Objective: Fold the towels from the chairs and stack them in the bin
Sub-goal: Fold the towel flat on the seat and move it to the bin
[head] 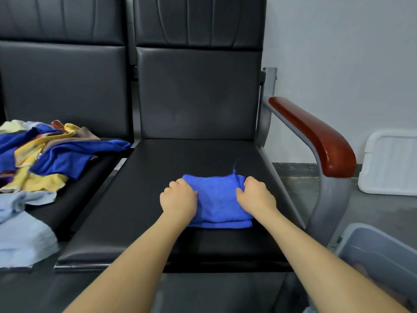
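Observation:
A folded blue towel [217, 201] lies on the black seat [158, 199] of the right chair. My left hand [179, 198] grips the towel's left edge with curled fingers. At the right edge, my right hand [255, 195] grips it the same way. A heap of unfolded towels [45, 154] in blue, yellow and other colours covers the left chair's seat. A pale blue towel [22, 236] hangs over that seat's front edge. The grey bin [379, 249] stands on the floor at the lower right, partly cut off by the frame.
A red-brown armrest [316, 136] on a grey metal frame rises between the right seat and the bin. A white plastic lid [390, 163] leans against the wall at the far right. The chair backs stand close behind the seats.

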Action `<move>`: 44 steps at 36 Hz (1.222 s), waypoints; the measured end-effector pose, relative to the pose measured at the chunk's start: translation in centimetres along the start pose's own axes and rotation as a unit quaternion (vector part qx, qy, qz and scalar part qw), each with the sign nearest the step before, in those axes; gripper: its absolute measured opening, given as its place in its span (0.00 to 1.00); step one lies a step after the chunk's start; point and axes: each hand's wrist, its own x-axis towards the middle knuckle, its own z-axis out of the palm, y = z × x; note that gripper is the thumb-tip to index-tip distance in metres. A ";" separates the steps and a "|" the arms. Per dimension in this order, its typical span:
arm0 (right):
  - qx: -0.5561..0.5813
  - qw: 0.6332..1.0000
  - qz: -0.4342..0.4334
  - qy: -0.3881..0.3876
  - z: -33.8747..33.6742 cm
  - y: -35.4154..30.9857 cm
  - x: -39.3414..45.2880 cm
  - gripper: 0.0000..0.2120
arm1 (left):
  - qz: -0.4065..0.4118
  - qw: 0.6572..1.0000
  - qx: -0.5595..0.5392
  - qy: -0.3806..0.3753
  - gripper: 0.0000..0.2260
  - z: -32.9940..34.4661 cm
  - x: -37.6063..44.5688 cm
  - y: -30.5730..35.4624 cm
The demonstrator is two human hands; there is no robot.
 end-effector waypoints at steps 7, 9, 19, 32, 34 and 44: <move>-0.154 0.986 -0.001 0.057 1.8 -0.3 -0.5 0.17 | 0.020 1.000 0.002 0.020 0.11 0.1 -0.6 -0.8; -0.159 0.985 0.002 0.074 2.3 -0.3 -0.3 0.17 | 0.010 1.000 0.003 0.023 0.10 0.1 -0.5 -1.1; -0.217 0.971 0.012 0.105 3.0 -0.9 0.6 0.26 | 0.005 0.999 -0.046 0.023 0.15 0.0 0.2 -1.6; -0.049 0.988 -0.073 0.123 2.3 -3.2 -1.1 0.16 | 0.025 0.989 -0.101 0.103 0.09 -2.3 0.5 -2.3; -0.013 0.988 -0.074 0.138 1.5 -3.7 -1.3 0.16 | 0.030 0.987 -0.097 0.122 0.10 -3.0 0.5 -2.6; 0.020 0.964 -0.101 0.245 -5.6 -4.7 -3.0 0.15 | 0.053 0.962 -0.179 0.201 0.10 -7.7 0.1 -0.7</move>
